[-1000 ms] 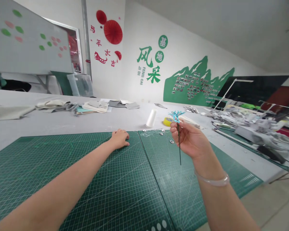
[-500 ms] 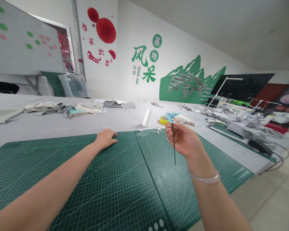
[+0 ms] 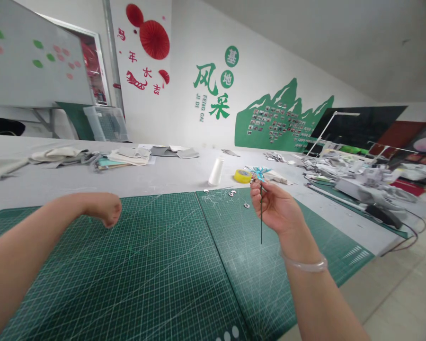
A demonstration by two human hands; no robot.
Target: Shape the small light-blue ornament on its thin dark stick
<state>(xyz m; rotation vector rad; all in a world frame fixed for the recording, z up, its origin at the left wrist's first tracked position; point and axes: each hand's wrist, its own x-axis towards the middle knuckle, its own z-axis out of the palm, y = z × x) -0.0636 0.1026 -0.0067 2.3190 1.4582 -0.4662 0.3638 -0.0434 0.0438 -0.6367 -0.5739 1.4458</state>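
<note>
Two bare hands of mine are showing over the table (image 3: pixel 177 182), well apart. My left hand (image 3: pixel 108 208) is bending down over the green mat (image 3: pixel 156 255); its fingers are hiding, so I cannot tell if they are gripping anything. Next, a white cone (image 3: pixel 216 172) is standing on the table, little silver rounds (image 3: pixel 231 193) are lying by loose threads, and a yellow tape roll (image 3: pixel 242 176) is sitting near the cone. Then comes the blue flowery thing (image 3: pixel 259 173), up in the air, and my right hand (image 3: pixel 279 206) is pinching it just under its top. Its thin dark stem (image 3: pixel 261 225) is pointing down. I am thinking a soft pinch is best, so the loops are not getting squashed and the stem is hanging straight.
</note>
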